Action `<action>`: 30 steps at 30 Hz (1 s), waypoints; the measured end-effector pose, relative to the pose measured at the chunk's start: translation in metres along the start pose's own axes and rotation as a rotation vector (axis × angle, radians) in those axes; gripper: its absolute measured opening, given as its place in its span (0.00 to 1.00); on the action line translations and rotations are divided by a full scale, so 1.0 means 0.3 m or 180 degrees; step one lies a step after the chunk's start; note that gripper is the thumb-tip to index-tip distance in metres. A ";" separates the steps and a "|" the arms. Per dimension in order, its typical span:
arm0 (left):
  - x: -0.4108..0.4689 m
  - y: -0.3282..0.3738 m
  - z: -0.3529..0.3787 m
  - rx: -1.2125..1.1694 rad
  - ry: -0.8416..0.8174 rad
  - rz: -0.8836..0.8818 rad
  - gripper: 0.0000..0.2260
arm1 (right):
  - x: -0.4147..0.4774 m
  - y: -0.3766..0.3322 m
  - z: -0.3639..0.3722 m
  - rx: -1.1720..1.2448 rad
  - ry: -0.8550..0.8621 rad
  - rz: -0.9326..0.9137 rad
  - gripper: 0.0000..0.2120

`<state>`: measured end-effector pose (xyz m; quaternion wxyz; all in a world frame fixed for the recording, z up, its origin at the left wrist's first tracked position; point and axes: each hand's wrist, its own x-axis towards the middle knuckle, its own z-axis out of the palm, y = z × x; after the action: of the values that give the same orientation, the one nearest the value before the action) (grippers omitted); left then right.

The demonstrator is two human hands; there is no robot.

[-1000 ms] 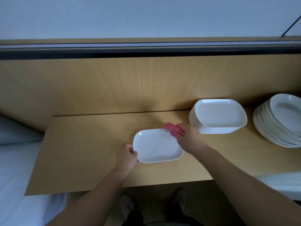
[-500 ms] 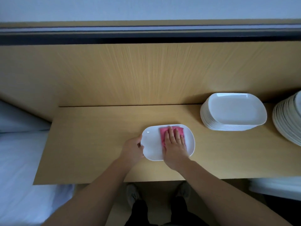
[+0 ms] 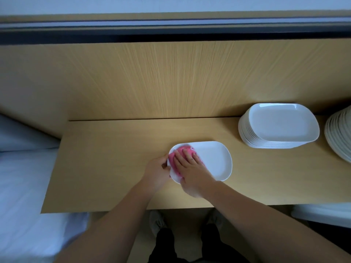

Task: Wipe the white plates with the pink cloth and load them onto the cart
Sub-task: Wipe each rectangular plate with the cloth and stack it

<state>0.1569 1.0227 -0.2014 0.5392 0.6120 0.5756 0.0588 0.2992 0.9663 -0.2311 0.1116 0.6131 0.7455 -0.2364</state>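
R hand point(image 3: 191, 168), fingers flat, is pressing pink cloth point(image 3: 181, 151) at L end of plate point(image 3: 210, 160), long axis lying L–R; L hand point(image 3: 156, 170) is pinching rim.

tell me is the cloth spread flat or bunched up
Bunched: the cloth is a rumpled wad under the right hand, on the plate.

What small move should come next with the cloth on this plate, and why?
Probably sweep the right hand and cloth rightward across the plate. The cloth sits on the plate's left end under that flat hand, the right part lies bare, and the left hand grips the left rim to steady it.
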 end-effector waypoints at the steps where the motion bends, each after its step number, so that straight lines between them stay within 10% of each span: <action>1: -0.001 -0.001 0.002 -0.0081 0.0054 -0.0025 0.09 | -0.007 0.017 0.009 -0.0093 0.0008 -0.0137 0.33; 12: 0.024 -0.006 0.013 -0.0035 0.0270 -0.0003 0.25 | -0.099 0.108 0.034 -0.0369 -0.0099 -0.0982 0.32; 30: 0.052 -0.055 0.033 0.0297 0.0563 0.0034 0.21 | -0.234 0.346 -0.025 -0.0736 -0.0483 -0.0873 0.31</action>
<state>0.1583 1.0246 -0.2259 0.4568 0.6319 0.6198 0.0886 0.4162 0.9236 -0.2148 0.2039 0.4693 0.8337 -0.2077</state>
